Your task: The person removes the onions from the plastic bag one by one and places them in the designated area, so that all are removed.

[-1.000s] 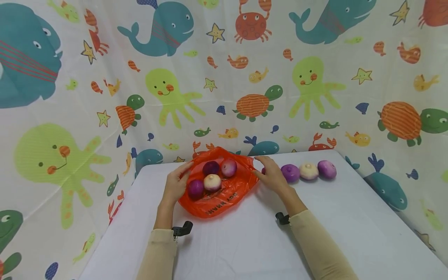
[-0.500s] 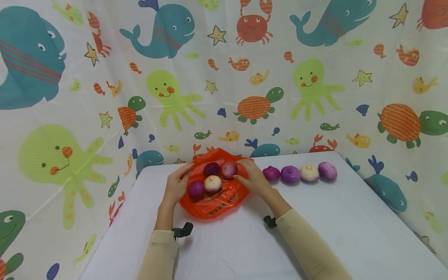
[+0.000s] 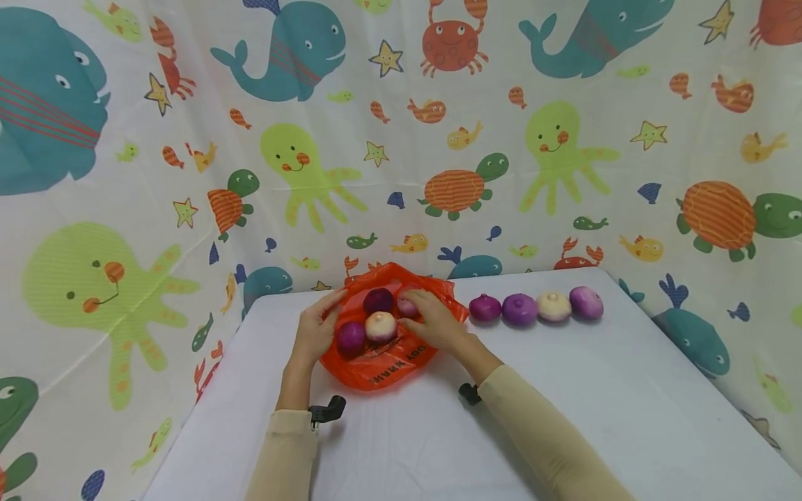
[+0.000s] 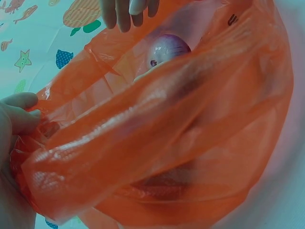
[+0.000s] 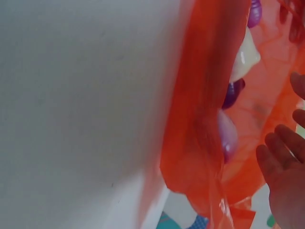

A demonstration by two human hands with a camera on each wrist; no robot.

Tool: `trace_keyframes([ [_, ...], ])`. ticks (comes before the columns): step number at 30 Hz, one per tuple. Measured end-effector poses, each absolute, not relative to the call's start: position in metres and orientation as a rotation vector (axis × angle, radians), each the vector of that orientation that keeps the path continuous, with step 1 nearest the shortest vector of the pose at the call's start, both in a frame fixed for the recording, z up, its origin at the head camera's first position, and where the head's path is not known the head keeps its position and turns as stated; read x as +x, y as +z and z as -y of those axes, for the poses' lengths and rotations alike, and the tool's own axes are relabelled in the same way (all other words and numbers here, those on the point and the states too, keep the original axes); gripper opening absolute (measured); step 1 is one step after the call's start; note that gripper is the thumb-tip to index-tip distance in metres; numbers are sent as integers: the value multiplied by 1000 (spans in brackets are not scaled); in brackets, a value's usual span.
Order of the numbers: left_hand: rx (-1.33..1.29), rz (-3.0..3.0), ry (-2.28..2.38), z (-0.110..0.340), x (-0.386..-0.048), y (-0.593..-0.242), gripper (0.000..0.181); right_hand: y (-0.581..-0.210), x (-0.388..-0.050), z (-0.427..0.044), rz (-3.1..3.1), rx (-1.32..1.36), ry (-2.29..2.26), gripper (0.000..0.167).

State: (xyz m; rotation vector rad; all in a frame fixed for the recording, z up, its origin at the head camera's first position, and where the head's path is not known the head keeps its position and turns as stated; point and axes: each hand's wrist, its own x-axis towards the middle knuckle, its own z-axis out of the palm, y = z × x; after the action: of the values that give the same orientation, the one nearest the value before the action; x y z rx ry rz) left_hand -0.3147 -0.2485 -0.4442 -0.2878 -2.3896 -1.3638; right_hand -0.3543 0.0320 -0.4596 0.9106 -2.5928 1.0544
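A red plastic bag (image 3: 376, 376) lies with its mouth wide, holding several onions. Inside are a dark purple onion (image 3: 378, 300), a white onion (image 3: 380, 326), a purple onion (image 3: 351, 339) and a paler purple onion (image 3: 407, 307). My left hand (image 3: 315, 331) holds the bag's left rim; the left wrist view shows the film (image 4: 95, 167) bunched between thumb and fingers. My right hand (image 3: 438, 325) reaches over the bag's right side and partly hides the paler onion. In the right wrist view its fingers (image 5: 281, 148) are extended, apart from the paler onion (image 5: 228, 136).
To the bag's right stands a row on the white table (image 3: 438, 445): two purple onions (image 3: 485, 308), a white onion (image 3: 553, 307) and another purple onion (image 3: 586, 304). Behind hangs a curtain (image 3: 401, 167) printed with sea animals.
My right hand has moved left from the bag's right rim to above the paler onion, uncovering the row's leftmost onion. My left hand has stayed at the left rim.
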Motion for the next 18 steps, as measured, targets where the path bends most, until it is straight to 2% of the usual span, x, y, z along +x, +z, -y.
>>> trace_keyframes([
  [18, -285, 2382, -1367, 247, -315, -444, 40, -468, -370, -8, 2605, 1038, 969, 55],
])
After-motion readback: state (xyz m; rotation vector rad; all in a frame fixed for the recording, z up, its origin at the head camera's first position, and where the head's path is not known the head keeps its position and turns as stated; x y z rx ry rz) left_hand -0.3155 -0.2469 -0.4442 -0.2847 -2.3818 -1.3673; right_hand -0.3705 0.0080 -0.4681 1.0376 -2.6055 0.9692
